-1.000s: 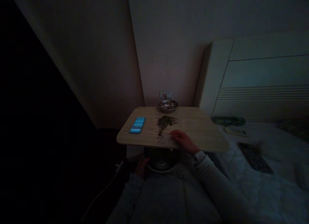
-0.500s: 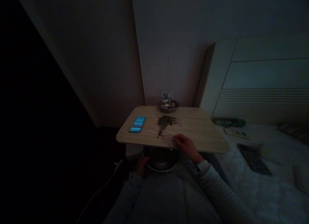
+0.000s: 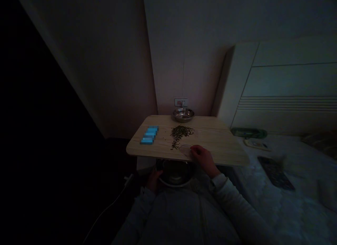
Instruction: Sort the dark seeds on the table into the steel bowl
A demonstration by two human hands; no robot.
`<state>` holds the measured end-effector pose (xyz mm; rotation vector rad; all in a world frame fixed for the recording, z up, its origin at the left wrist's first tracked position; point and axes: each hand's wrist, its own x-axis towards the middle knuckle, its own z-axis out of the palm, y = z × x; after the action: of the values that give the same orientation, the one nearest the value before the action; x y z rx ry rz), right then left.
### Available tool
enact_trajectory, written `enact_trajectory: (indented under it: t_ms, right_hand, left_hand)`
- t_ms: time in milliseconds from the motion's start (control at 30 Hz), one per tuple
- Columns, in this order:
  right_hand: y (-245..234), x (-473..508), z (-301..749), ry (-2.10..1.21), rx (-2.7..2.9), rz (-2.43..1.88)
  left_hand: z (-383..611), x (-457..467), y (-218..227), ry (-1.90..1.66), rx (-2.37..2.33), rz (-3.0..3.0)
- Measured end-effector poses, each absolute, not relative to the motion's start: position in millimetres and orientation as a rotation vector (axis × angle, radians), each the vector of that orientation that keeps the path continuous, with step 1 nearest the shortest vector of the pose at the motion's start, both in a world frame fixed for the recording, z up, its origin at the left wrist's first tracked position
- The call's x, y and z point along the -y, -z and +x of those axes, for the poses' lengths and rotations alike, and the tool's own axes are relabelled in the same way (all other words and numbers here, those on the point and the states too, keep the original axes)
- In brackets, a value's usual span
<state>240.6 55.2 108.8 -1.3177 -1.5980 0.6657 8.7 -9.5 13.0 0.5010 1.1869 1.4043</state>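
My left hand [image 3: 154,179] grips the left rim of a metal basin [image 3: 175,183], which rests on my lap under the table's front edge. Over the front of the table, my right hand [image 3: 204,158] pinches a thin, see-through, rounded piece [image 3: 185,149], perhaps plastic. It lies low against the wooden surface, just on the near side of a loose heap of small dark green bits [image 3: 181,131]. Dried leaves or seeds, I cannot tell which. A few bits trail from the heap toward the see-through piece.
A shiny metal bowl [image 3: 183,115] stands at the back of the wooden table [image 3: 221,139], below a wall socket [image 3: 181,102]. A phone with a blurred blue screen [image 3: 149,135] lies at the left. To the right, a bed [image 3: 279,210] holds a green bottle [image 3: 249,133] and a dark flat item [image 3: 275,173].
My right hand has shifted slightly right with the see-through piece, whose outline shows more clearly. My left hand and the basin stay in place.
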Motion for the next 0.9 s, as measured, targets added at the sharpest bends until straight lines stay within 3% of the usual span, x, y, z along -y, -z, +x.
enact_trajectory:
  t_ms: [900]
  right_hand:
    - [-110.3,-55.7,246.3,-0.680,1.568,-1.329]
  left_hand:
    - [6.5,17.3,-31.8,-1.348,-1.158,0.627]
